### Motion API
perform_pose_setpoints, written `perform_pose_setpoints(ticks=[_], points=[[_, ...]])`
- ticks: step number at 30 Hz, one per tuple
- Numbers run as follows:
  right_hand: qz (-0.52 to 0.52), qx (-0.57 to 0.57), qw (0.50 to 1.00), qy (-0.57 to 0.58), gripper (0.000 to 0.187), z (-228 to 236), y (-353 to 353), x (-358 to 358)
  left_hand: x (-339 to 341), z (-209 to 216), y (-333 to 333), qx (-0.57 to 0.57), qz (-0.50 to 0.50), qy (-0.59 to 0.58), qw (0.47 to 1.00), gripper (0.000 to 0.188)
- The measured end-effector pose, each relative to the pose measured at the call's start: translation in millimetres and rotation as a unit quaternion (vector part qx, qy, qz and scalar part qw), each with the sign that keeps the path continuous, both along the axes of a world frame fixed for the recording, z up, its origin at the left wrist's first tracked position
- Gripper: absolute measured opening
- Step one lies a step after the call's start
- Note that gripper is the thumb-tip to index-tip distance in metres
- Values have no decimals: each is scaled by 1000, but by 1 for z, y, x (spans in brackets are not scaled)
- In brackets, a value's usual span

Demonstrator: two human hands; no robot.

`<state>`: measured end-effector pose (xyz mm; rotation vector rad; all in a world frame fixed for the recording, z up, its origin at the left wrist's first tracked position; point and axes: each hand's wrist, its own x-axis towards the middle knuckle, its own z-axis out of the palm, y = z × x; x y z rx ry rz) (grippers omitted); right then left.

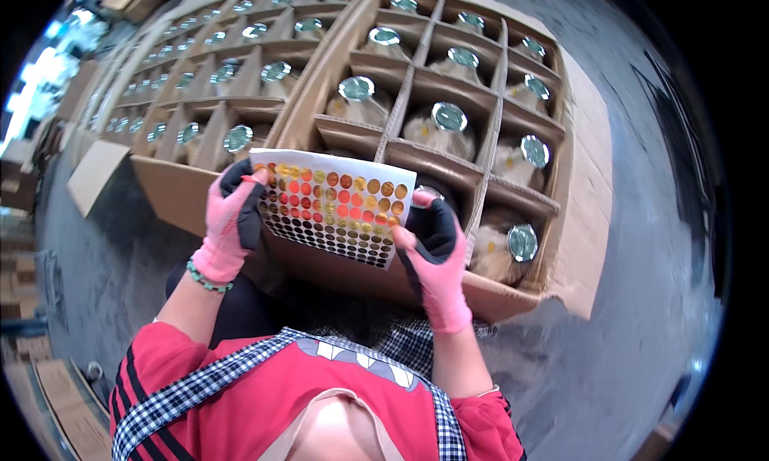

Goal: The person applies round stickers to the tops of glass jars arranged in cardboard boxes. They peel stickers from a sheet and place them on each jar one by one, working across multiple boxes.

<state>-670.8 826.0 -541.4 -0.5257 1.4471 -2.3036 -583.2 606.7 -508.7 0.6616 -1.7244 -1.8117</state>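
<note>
Between my two hands I hold a white sheet of round stickers (340, 213), shiny orange, red and gold in its upper rows and dark lower down. Its left edge is pinched by my left hand (232, 217), in a pink glove with dark fingers. Gloved alike, my right hand (439, 257) grips the right edge between thumb and fingers. Behind and below the sheet stands an open cardboard box (581, 181) with cardboard dividers. Rounded bottles sit singly in its compartments, such as one bottle (501, 253) with a shiny pale-green top. The sheet hides part of the front row.
To the left, another open divided box (172, 193) holds several similar bottles, with more boxes beyond it. Their flaps stick outward, one flap (102, 177) at the left and one at the right. Grey floor (633, 245) lies around. Stacked cartons (68, 397) stand at lower left.
</note>
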Motion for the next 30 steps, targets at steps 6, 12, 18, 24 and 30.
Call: perform_pose_setpoints(ticks=[6, 12, 18, 24, 30], points=[[-34, -6, 999, 40, 26, -11, -7, 4, 22, 11, 18, -13, 33, 37, 999, 18], [21, -148, 988, 30, 67, -16, -1, 3, 29, 42, 46, -26, 35, 50, 998, 16], [9, -56, 983, 174, 53, -4, -9, 25, 58, 31, 17, 49, 3, 46, 998, 18], [36, 7, 989, 140, 57, 18, -70, 64, 99, 67, -91, 4, -195, -138, 971, 43], [65, 292, 898, 323, 65, 45, -168, 110, 160, 82, -310, -551, -53, -479, 681, 42]])
